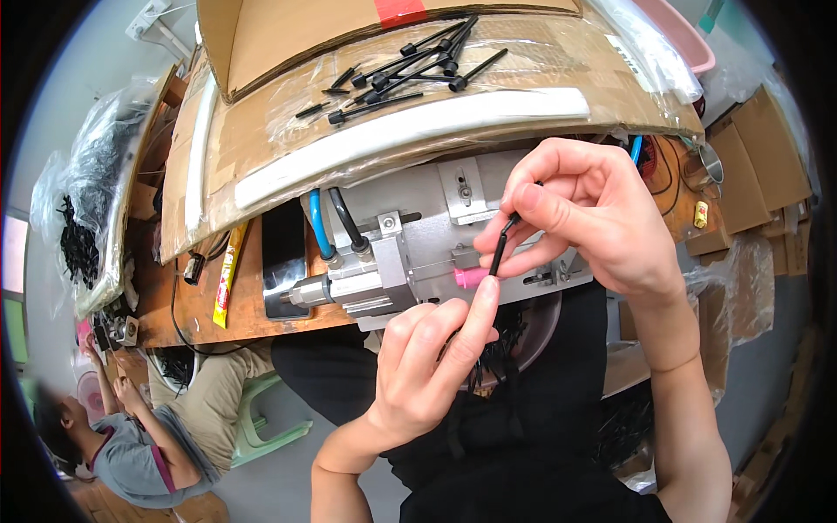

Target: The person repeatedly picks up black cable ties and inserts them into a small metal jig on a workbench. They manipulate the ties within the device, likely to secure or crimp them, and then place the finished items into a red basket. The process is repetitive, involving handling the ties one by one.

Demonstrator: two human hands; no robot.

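Note:
A thin black plastic rod [500, 253] slants between my two hands, above a metal machine fixture [427, 261]. My right hand [593, 222] pinches its upper part between thumb and fingers. At the lower end is my left hand [423, 362], its index fingertip against the rod and its other fingers curled. What lies behind that fingertip is hidden. Just behind the rod, a pink cylindrical piece [471, 278] sits on the fixture. To the left, the fixture carries a metal cylinder [362, 289] with a blue hose [318, 222] and a black hose [347, 220].
Several black rods with wider heads [410, 65] lie on a cardboard box [488, 78] beyond the fixture. A dark phone-like slab [285, 253] and a yellow packet [228, 277] lie on the wooden table [166, 314]. At lower left a co-worker [144, 453] sits. A metal cup [703, 166] stands at right.

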